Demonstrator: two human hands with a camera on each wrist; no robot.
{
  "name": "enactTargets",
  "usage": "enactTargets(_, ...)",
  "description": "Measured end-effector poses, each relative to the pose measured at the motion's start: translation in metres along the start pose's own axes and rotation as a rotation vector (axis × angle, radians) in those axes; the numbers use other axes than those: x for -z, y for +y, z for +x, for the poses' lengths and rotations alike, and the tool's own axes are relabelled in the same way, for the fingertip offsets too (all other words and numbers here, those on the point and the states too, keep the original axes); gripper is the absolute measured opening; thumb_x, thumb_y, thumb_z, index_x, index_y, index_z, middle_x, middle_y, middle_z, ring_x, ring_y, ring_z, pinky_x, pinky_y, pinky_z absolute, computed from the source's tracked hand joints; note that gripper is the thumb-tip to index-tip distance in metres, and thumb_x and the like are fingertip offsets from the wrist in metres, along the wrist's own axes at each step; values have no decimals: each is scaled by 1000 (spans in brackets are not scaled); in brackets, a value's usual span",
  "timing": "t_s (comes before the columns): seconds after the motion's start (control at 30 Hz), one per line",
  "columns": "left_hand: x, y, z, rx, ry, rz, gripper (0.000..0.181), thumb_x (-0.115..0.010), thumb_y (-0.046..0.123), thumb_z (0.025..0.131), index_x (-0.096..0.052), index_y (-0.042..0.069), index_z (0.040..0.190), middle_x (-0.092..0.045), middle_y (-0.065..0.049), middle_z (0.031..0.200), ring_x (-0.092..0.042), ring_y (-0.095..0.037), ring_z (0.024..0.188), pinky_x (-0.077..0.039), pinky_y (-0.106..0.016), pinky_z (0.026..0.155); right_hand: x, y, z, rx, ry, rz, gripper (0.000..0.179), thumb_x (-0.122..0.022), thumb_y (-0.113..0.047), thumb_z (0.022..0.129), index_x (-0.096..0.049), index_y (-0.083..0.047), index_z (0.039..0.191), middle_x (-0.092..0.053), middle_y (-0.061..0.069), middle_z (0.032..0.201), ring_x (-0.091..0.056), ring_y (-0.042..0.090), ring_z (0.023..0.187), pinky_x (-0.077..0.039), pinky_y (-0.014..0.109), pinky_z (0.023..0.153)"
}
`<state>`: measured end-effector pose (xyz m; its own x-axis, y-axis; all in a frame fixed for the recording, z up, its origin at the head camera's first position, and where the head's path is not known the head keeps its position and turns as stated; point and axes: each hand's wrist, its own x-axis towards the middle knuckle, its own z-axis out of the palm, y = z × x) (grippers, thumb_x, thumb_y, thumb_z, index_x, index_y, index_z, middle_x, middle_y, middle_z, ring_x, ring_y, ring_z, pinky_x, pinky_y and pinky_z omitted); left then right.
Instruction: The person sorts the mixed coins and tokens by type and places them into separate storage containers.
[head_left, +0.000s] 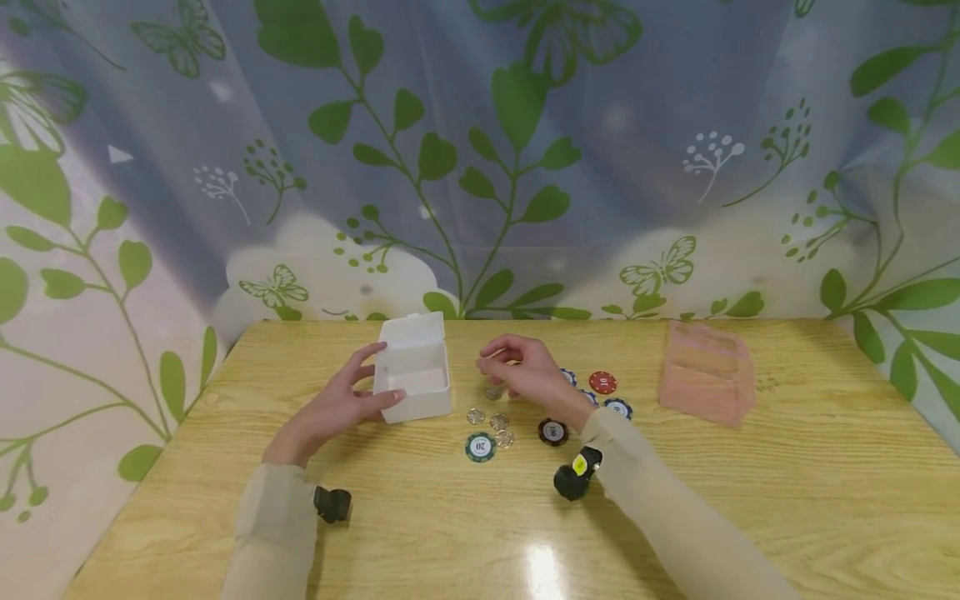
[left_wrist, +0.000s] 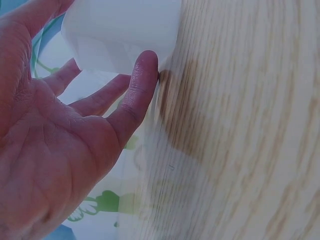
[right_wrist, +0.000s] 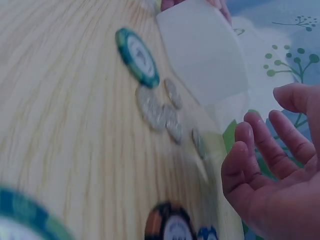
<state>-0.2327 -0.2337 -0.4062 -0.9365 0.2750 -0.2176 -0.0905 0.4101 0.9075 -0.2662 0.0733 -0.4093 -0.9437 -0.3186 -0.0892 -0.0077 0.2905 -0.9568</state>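
Observation:
A white box (head_left: 412,375) with its lid tipped back stands on the table, its inside bare. My left hand (head_left: 348,404) grips its left side, thumb at the front edge and fingers toward the lid; the left wrist view shows those fingers against the box wall (left_wrist: 125,35). To the right of the box, my right hand (head_left: 525,367) hovers over several small metallic coins (head_left: 499,422), fingers loosely bent. In the right wrist view its thumb stands apart from the fingers, with nothing between them. A green poker chip (head_left: 481,447) lies just in front of the coins.
A black chip (head_left: 553,432), a red chip (head_left: 603,382) and several blue chips (head_left: 618,408) lie by the right forearm, which partly covers them. Farther right is a pink mesh pouch (head_left: 707,373). A patterned curtain (head_left: 480,167) hangs behind the table.

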Motion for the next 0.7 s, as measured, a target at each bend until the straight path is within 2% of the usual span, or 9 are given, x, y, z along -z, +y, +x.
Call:
enactTargets(0.23, -1, 1, -1, -2, -6, -1, 94, -73, 32, 97, -8, 27, 165, -24, -22, 165, -60, -39, 129, -57, -43, 94, 8, 7, -3, 48, -1, -145, 31, -73, -28, 95, -66, -13, 121, -68, 5, 109, -63, 19, 94, -48, 31, 75)
enactTargets(0.43, 0, 0, -1, 0, -5, -6, 94, -73, 31, 97, -9, 26, 165, -24, -23, 165, -58, -39, 130, -57, -43, 93, 10, 11, -3, 63, -28, -184, 37, -78, -18, 92, -65, -10, 125, -69, 7, 108, -66, 19, 89, -49, 31, 69)
enactTargets(0.7, 0, -2, 2, 2, 5, -13, 94, -74, 30, 96, -10, 27, 164, -26, -22, 164, -59, -39, 128, -57, -41, 91, 7, 12, 2, 29, -39, -257, 38, -81, -13, 88, -66, -11, 122, -70, 7, 105, -63, 18, 82, -51, 29, 63)
